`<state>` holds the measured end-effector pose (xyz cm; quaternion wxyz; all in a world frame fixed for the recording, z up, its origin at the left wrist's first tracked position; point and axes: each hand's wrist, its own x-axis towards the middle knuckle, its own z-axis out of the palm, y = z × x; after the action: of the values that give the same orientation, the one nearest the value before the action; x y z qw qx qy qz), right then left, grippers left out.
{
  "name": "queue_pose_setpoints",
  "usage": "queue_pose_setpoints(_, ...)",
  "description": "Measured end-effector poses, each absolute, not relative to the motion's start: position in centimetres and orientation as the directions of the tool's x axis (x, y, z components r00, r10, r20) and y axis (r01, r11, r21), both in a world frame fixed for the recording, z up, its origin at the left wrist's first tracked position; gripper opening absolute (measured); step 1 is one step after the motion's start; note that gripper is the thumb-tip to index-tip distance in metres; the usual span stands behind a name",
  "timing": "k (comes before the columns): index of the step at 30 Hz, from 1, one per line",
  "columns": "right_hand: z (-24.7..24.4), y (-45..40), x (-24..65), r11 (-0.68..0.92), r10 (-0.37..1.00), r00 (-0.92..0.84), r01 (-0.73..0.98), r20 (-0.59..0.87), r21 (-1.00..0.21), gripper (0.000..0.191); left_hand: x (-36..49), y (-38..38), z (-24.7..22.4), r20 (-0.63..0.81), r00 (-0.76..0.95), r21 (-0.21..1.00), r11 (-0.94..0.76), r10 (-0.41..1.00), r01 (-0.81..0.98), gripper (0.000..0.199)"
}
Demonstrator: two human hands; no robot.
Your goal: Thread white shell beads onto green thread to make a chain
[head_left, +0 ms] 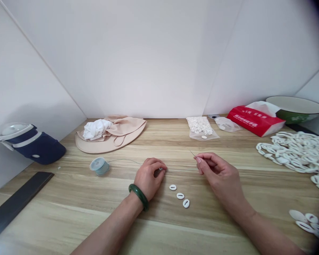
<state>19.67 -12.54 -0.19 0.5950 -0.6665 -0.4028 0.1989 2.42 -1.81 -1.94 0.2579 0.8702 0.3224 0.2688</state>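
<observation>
While over wood table [77, 198], lower middle: L hand [149, 179], fingers [155, 164] shut on small bit [158, 172]; R hand [219, 173], fingers [203, 158] pinched on needle [192, 153], 3 white shells [179, 195] near.

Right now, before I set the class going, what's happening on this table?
A person's right hand pinches a needle above the wooden table. Their left hand, wearing a green bangle, rests closed on the table, with thread running toward it from a spool. Three white shells lie in a row beside it.
</observation>
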Motion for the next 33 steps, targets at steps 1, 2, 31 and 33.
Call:
queue_pose_setpoints(1, -0.3, -12.5, 19.7, 0.027, 0.757, 0.613, 0.317, 0.227, -0.948, 0.018, 2.3, -1.8, -1.9, 0.301, 0.638, 0.619, -0.654, 0.709, 0.435, 0.019)
queue_pose_setpoints(2, -0.4, -12.5, 19.8, 0.021, 0.747, 0.625, 0.319, 0.227, -0.948, 0.018, 2.2, -1.7, -1.8, 0.301, 0.63, 0.616, -0.65, 0.716, 0.445, 0.021)
queue_pose_setpoints(31, -1.1, -12.9, 17.2, 0.126, 0.905, 0.316, 0.444, 0.286, -0.887, 0.012, 3.2, -4.7, 0.2, -0.292, 0.743, 0.907, 0.421, 0.602, 0.015, 0.022)
queue_pose_setpoints(33, -1.1, -13.0, 17.0, 0.138, 0.901, 0.308, 0.466, 0.306, -0.874, 0.011, 3.2, -4.7, 0.1, -0.326, 0.738, 0.879, 0.476, 0.591, 0.007, 0.023)
